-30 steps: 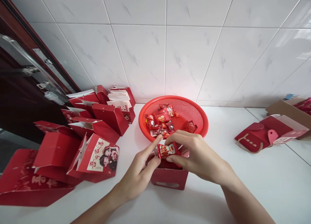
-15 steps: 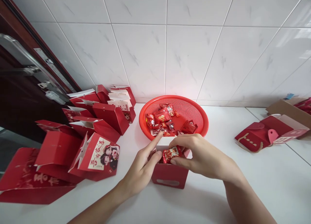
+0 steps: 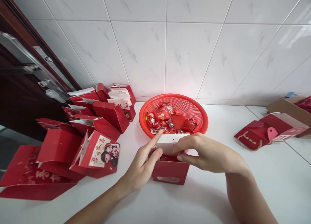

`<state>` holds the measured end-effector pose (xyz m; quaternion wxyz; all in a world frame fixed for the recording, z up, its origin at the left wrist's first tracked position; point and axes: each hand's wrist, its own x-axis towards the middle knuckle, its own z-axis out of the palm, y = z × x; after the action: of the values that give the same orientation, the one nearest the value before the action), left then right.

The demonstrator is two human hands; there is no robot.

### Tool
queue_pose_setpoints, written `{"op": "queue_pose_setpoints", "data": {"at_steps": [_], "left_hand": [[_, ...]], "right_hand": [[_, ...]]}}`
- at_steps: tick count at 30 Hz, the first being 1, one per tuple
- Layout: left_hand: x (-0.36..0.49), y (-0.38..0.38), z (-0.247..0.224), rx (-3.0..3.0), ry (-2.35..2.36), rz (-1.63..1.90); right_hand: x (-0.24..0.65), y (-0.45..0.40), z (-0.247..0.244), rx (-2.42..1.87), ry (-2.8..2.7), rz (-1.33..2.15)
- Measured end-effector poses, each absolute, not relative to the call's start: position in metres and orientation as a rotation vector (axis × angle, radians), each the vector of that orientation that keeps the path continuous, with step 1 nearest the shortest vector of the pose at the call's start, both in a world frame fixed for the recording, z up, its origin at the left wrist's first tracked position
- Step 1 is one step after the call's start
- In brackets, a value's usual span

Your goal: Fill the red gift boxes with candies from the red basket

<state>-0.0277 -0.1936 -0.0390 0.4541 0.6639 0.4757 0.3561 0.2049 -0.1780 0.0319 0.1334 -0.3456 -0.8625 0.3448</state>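
A red paper gift box (image 3: 170, 172) with an oval window in its front stands on the white counter, its white flap (image 3: 170, 144) raised at the back. My left hand (image 3: 139, 167) grips the box's left side, thumb at the rim and index finger along the flap. Over the opening is my right hand (image 3: 206, 152), thumb and fingers apart with no candy visible between them. Some red wrapping shows just inside the opening; the rest of the interior is hidden. Behind the box, a red plastic basket (image 3: 204, 115) holds several red-wrapped candies (image 3: 162, 113).
Several red gift boxes (image 3: 110, 115) stand at the left, one with a printed couple (image 3: 104, 152). At the right lies a red box with a cord handle (image 3: 261, 133), beside a cardboard carton (image 3: 279, 105). A tiled wall (image 3: 141, 55) runs behind; a door handle (image 3: 26, 55) is at left.
The red-wrapped candy in my right hand has gone down into the box and out of that hand's fingers. My left hand stays on the box.
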Motion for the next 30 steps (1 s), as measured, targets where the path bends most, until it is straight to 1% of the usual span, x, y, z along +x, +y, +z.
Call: {"op": "queue_pose_setpoints", "data": {"at_steps": [6, 10, 14, 17, 22, 25, 30], "left_hand": [[-0.026, -0.193, -0.037, 1.601, 1.209, 0.887], [-0.027, -0.191, -0.040, 1.600, 1.255, 0.942], [-0.025, -0.188, -0.049, 1.603, 1.270, 1.066], [-0.023, -0.186, -0.055, 1.576, 1.269, 1.146], [-0.030, -0.187, -0.063, 1.635, 1.165, 1.184], [-0.040, -0.190, -0.068, 1.645, 1.102, 1.147], [-0.045, -0.186, -0.070, 1.647, 1.137, 1.118]], "right_hand": [[0.212, -0.173, 0.035, -0.957, -2.318, 1.059], [0.229, -0.171, 0.039, -1.082, -2.153, 0.909], [0.235, -0.171, 0.037, -1.184, -2.313, 0.813], [0.226, -0.175, 0.034, -1.279, -2.424, 0.676], [0.214, -0.177, 0.030, -1.409, -2.488, 0.562], [0.214, -0.174, 0.028, -1.400, -2.513, 0.526], [0.212, -0.170, 0.025, -1.237, -2.548, 0.533]]}}
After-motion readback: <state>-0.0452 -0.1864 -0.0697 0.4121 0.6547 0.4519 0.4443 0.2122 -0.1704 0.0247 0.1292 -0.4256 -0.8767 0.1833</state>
